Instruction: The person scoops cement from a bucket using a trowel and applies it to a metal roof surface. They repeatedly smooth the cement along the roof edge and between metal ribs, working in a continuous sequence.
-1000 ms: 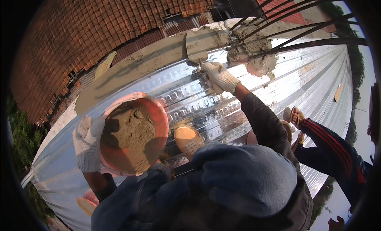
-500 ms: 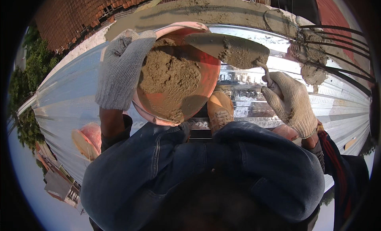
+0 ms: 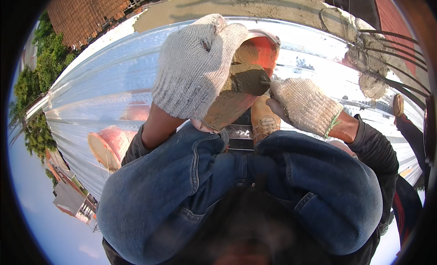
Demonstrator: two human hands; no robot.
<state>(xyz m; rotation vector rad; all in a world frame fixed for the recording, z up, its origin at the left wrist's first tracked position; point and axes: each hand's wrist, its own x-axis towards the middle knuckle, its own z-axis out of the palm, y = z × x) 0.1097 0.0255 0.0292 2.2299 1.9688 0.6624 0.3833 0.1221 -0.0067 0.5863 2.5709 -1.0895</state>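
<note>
The left hand [image 3: 198,67], gloved, is curled over the left side of the bucket [image 3: 269,53], its fingertips hidden. The right hand [image 3: 302,104], also gloved, closes round the handle of the trowel [image 3: 249,80], whose smeared blade lies inside the bucket among mortar [image 3: 246,51]. The bucket is before the knees, near a tan boot [image 3: 265,121], over the metal roof [image 3: 109,89].

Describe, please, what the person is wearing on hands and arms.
The left hand and the right hand wear off-white knitted gloves; greenish thread shows at the right one's edge. Dark sleeves end short of both gloves.
</note>
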